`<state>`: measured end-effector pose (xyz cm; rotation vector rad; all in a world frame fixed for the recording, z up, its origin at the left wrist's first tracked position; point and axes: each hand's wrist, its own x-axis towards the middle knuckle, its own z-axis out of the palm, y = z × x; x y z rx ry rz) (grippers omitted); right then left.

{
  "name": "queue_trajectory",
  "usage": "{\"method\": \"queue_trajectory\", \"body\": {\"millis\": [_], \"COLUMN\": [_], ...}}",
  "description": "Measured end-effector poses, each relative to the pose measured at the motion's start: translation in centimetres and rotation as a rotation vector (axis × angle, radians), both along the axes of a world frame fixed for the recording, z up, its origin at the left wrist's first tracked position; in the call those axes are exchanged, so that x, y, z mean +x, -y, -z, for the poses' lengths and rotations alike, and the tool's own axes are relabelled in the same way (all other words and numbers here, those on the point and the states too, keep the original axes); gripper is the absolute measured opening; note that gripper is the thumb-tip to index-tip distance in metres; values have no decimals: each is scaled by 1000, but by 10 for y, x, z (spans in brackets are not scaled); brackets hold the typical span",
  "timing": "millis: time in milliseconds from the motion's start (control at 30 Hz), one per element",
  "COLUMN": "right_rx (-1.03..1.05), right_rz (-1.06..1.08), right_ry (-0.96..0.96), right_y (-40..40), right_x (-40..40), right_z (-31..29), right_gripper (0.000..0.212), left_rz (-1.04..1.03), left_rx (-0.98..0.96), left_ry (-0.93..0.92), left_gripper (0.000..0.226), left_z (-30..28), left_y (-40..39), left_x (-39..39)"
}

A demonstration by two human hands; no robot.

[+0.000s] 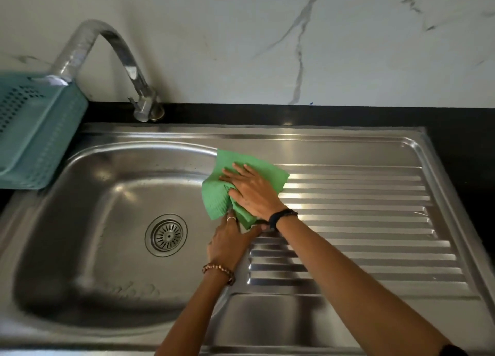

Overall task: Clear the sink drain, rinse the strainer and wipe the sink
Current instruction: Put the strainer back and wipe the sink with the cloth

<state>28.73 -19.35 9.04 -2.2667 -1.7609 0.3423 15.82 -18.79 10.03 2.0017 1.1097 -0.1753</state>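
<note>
A green cloth (219, 192) lies on the ledge between the steel sink basin (93, 200) and the ribbed drainboard (361, 221). My right hand (253, 190) presses flat on top of the cloth, fingers spread toward the basin. My left hand (227, 241) sits just below it and pinches the cloth's near corner. The round strainer (166, 235) sits in the drain at the basin's bottom. The basin looks wet and holds nothing else.
A curved chrome tap (107, 50) rises behind the basin with its spout to the left. A teal plastic basket (32, 130) stands on the black counter (455, 130) at the left. A marble-patterned wall is behind.
</note>
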Motion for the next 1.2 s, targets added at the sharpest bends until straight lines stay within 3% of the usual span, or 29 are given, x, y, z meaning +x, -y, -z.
{"method": "queue_trajectory", "body": {"millis": [200,333,500,600,733,867,1033,1200], "right_rx": [69,79,64,30,10,16,-22,-94], "right_rz": [74,228,451,570,663,735,786,781], "right_ry": [-81,-76,-44,-50,-94,-47,35,62], "right_y": [31,88,197,251,281,295,320,300], "right_x": [-6,31,107,149,170,138,99,119], "right_z": [1,1,0,-6,-13,-9,1,-1], "right_gripper": [48,50,50,50,51,53,56,58], "left_rz": [1,43,393,527,547,553,553,584], "left_rx": [275,405,366,361,441,452,484,380], "left_ry": [-70,-57,23,-58,-175,-186,-178,-67], "left_gripper": [93,102,97,92,88,88,90,90], "left_z": [-4,-13,-15,-13,-11,-10,-6,-8], "left_y": [27,61,117,142,148,148,148,136], "left_x": [0,26,86,113,119,119,118,112]}}
